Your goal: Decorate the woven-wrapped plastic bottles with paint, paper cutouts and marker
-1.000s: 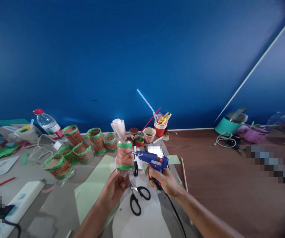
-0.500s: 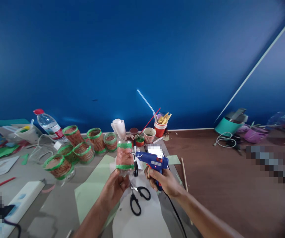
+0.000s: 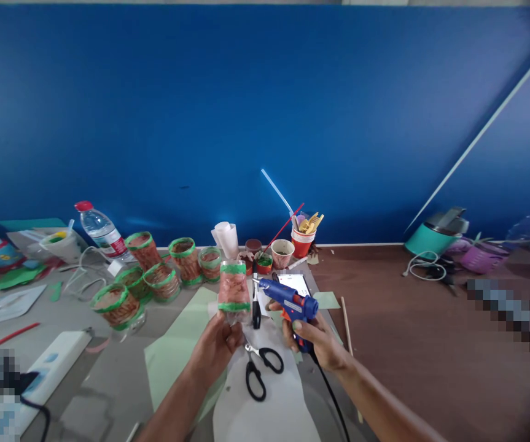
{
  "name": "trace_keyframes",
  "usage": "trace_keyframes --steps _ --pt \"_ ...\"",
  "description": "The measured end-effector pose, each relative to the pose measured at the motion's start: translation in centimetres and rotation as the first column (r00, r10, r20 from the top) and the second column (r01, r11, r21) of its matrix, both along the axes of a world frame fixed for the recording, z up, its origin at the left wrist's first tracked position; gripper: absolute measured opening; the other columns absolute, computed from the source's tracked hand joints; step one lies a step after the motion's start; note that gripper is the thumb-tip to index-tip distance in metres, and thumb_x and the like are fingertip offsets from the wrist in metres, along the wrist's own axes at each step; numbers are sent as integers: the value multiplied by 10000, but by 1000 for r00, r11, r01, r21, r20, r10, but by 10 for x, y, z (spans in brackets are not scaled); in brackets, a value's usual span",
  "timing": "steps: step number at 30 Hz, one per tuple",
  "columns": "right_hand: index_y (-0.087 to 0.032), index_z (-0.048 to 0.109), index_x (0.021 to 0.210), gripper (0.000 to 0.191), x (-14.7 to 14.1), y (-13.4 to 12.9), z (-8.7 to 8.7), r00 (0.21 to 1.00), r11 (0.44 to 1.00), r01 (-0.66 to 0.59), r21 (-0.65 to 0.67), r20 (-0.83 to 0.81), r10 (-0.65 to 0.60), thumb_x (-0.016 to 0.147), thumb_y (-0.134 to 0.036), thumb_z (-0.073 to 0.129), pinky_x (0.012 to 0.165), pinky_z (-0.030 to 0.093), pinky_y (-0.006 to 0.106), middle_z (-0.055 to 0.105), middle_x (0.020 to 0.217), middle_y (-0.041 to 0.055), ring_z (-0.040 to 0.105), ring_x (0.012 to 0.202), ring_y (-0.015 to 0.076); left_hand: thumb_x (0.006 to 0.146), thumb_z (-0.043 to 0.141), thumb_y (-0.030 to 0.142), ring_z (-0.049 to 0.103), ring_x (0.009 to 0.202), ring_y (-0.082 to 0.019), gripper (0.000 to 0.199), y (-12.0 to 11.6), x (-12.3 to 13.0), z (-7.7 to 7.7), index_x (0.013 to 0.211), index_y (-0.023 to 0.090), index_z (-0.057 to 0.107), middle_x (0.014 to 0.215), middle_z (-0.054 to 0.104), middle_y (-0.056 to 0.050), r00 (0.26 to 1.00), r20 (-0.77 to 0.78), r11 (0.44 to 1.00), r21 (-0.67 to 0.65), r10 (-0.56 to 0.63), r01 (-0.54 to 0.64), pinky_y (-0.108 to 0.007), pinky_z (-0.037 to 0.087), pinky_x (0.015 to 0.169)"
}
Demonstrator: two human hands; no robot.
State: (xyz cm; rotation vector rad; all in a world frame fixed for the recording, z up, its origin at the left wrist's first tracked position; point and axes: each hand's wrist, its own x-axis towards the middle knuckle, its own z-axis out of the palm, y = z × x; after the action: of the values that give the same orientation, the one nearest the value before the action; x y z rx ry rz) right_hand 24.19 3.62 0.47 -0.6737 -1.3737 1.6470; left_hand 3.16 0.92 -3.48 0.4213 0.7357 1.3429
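Note:
Held upright by its lower end is a clear plastic cup (image 3: 234, 287) with a reddish-brown painted middle and green bands, gripped in the fingers of my left hand (image 3: 216, 344). My right hand (image 3: 316, 337) is wrapped round a blue glue gun (image 3: 290, 299), whose nozzle points left at the cup, a small gap away from it. A black cord runs down from the gun's handle. Below and between my hands lie black-handled scissors (image 3: 258, 368) on white paper (image 3: 265, 411). A black pen-like tool (image 3: 256, 307) lies behind them.
Several painted cups (image 3: 184, 261) stand at the left, near a water bottle (image 3: 103, 232). A power strip (image 3: 55, 374) lies front left. Green paper (image 3: 177, 350) is under my left arm. A red-and-white cup (image 3: 302, 244) holds yellow utensils; a teal pot (image 3: 430, 239) stands far right.
The glue gun's nozzle has drawn back to the right from the painted cup, and the gun is turned slightly. The camera view has shifted a little.

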Motion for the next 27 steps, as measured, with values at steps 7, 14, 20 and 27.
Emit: trace_keyframes --steps 7,14,20,27 --pt "-223 611 1097 324 0 -2 10 973 935 49 351 195 -124 797 -344 609 756 457 300 561 1034 77 548 932 221 685 764 436 378 478 -70 344 1 -1 1 794 153 603 566 509 35 1000 -5 1000 5 26 -26 -244 349 536" --pt "-168 584 1054 268 1 -1 29 819 795 75 602 418 -394 788 -199 590 747 488 300 537 1106 113 564 892 208 659 763 500 378 493 -73 401 3 -3 -3 767 161 577 553 484 50 1000 -19 1000 -10 18 -19 -238 349 548" --pt "-174 554 1129 320 38 -18 15 535 676 41 736 555 -636 815 -233 572 785 517 342 551 1180 145 602 959 252 689 748 493 389 507 -79 375 1 1 2 756 171 567 562 463 58 999 -34 999 41 25 -24 -236 349 550" --pt "-195 576 1088 285 85 -34 -27 210 722 49 690 700 -683 820 -277 525 699 539 328 581 1120 105 649 865 231 716 735 463 443 530 -100 350 1 2 1 770 143 606 569 521 21 1000 30 1000 12 -2 2 -237 390 545"
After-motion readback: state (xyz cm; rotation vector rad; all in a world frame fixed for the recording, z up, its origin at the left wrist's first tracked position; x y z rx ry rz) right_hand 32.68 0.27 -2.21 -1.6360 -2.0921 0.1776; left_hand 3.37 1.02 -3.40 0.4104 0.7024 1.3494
